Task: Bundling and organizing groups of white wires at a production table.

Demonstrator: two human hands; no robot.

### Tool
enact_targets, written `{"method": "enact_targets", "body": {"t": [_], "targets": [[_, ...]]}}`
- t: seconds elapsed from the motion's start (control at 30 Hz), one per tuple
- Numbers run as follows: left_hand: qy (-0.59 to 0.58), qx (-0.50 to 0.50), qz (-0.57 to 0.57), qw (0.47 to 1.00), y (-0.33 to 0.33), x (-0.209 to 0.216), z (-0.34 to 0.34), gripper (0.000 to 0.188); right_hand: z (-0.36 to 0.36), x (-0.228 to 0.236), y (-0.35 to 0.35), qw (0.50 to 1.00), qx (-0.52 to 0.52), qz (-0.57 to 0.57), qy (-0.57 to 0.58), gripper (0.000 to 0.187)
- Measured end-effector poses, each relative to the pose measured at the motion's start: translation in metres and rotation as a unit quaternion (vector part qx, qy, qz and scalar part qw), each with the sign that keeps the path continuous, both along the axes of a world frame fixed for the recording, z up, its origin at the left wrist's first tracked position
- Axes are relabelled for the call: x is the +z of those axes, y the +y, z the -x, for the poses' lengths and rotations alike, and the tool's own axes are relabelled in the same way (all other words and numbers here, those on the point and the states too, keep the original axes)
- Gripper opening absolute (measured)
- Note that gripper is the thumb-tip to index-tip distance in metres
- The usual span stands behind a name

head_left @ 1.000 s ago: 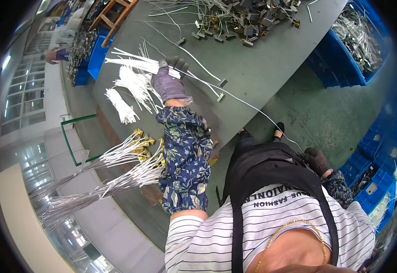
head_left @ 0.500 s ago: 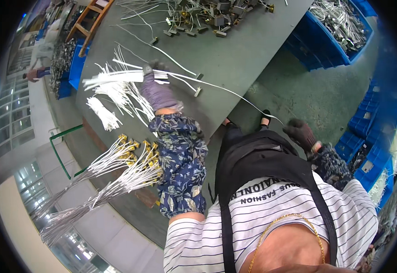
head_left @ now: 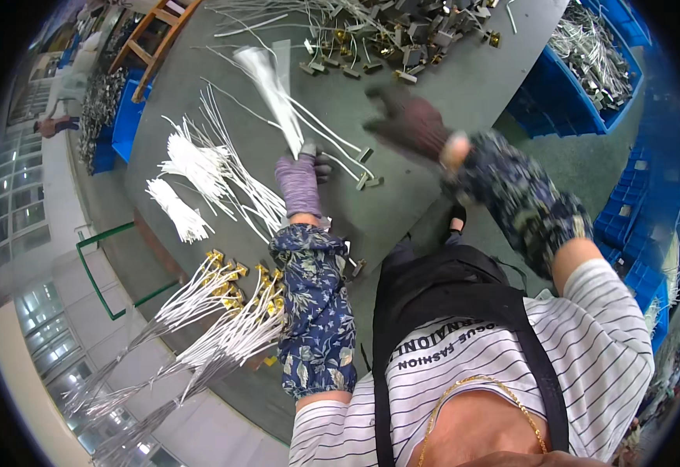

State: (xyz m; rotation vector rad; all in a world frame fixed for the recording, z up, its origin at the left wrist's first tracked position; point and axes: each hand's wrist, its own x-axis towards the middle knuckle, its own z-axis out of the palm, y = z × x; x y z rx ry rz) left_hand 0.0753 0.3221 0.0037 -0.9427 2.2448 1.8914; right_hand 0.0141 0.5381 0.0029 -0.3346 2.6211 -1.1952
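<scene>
My left hand (head_left: 299, 180) pinches a white wire bundle (head_left: 271, 87) pointing away toward the blue bin (head_left: 558, 101); my right hand (head_left: 408, 124) hovers blurred, its fingers unreadable.

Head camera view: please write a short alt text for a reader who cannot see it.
The gloved left hand grips a bundle of white wires above a grey table, while the dark-gloved right hand hovers open nearby. More white wires and brass-tipped wires lie to the left.

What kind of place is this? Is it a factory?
Probably a small factory or assembly workshop. The grey worktable holds white wire bundles and a heap of metal connectors, and blue bins of parts stand beside it.
</scene>
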Motion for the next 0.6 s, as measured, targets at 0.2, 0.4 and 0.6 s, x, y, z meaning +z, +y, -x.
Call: {"method": "enact_targets", "body": {"t": [0.2, 0.4, 0.6], "targets": [[0.067, 0.049, -0.137, 0.987, 0.013, 0.001, -0.01, 0.035, 0.08, -0.031, -0.033, 0.978, 0.061, -0.112, 0.162, 0.044], [0.157, 0.025, -0.348, 0.924, 0.02, -0.005, -0.016, 0.035, 0.025, -0.042, 0.011, 0.98, 0.034, -0.103, 0.168, 0.029], [0.091, 0.08, -0.326, 0.938, 0.107, 0.01, -0.017, 0.034, -0.028, -0.013, 0.06, 0.924, -0.156, 0.328, -0.123, 0.026]]}}
